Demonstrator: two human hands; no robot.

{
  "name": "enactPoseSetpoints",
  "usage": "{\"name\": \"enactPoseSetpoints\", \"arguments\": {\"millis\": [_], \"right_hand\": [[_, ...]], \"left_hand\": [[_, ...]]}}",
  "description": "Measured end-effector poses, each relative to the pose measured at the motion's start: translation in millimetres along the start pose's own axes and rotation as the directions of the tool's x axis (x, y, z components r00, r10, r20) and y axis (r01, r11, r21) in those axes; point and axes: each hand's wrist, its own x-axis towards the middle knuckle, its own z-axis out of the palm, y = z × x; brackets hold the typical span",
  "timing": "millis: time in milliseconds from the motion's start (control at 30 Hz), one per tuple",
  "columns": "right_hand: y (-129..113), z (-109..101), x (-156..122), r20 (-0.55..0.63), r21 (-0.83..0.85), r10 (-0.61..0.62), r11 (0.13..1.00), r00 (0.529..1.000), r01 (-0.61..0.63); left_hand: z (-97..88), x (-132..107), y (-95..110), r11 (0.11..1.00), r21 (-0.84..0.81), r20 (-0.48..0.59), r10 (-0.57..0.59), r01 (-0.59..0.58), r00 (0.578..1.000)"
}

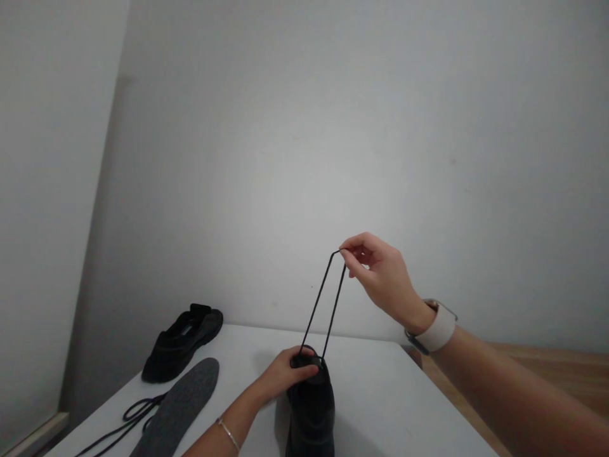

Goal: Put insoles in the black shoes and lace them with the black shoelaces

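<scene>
While the left hand pins the black shoe down on the white table, fingers wrapped over the front of the upper near the lowest eyelets, the right hand is up high, thumb and forefinger pinched shut on the lace.

Lace state: both runs go straight and taut from the shoe up to the pinch, close together, meeting at the fingertips. Looks like the two ends or a fold are held there; too small to tell which.

Handling, my read:
- Lace is thin, limp cord, near weightless. Holds shape only under tension, flops once let go. Pinch grip near the tips is the right hold; a loose grip would let it slide.
- Shoe is light with a soft upper and a stiffer sole. It would lift or tip under lace pull, so clamping it near the eyelets makes sense.

Around it: second black shoe at the far left of the table, well apart. Grey insole lies flat nearer, and a loose black lace sits just beside it. Watch with pale strap on the right wrist, thin bracelet on the left.
</scene>
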Motion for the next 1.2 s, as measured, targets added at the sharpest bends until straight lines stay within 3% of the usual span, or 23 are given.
{"name": "enactPoseSetpoints", "arguments": {"millis": [300, 533, 633, 767, 900, 1033, 1200], "right_hand": [[-10.3, 0.5, 1.7, -0.108, 0.053, -0.029, 0.998, 0.994, 0.034], [2.9, -2.8, -2.1, -0.109, 0.041, -0.004, 0.999, 0.994, 0.009], [3.8, -2.5, -1.8, -0.109, 0.046, -0.009, 0.999, 0.994, 0.014], [1.6, -1.2, -1.0, -0.092, 0.051, -0.031, 0.998, 0.995, 0.035], [2.0, -1.6, -1.0, -0.061, 0.035, -0.068, 0.997, 0.996, 0.07], [3.0, -2.5, -0.8, -0.053, 0.025, -0.064, 0.998, 0.997, 0.066], [2.8, -3.9, -0.9, -0.056, 0.018, -0.072, 0.997, 0.996, 0.073]], "left_hand": [[9.8, 2.6, -12.6, 1.0, -0.027, -0.158, -0.009, 0.005, 0.987], [-15.9, 8.6, -25.4, 0.984, -0.126, -0.265, -0.153, 0.124, 0.952], [-21.5, 11.9, -27.2, 0.981, -0.084, -0.265, -0.19, 0.174, 0.945], [-14.1, 12.0, -22.6, 0.991, -0.032, -0.228, -0.134, 0.13, 0.964], [-9.4, 9.8, -18.1, 0.998, -0.03, -0.282, -0.07, 0.064, 0.957], [-9.9, 9.1, -18.1, 0.997, 0.073, -0.337, 0.018, 0.007, 0.941], [-10.5, 9.7, -18.8, 0.987, 0.163, -0.343, 0.064, -0.008, 0.937]]}}
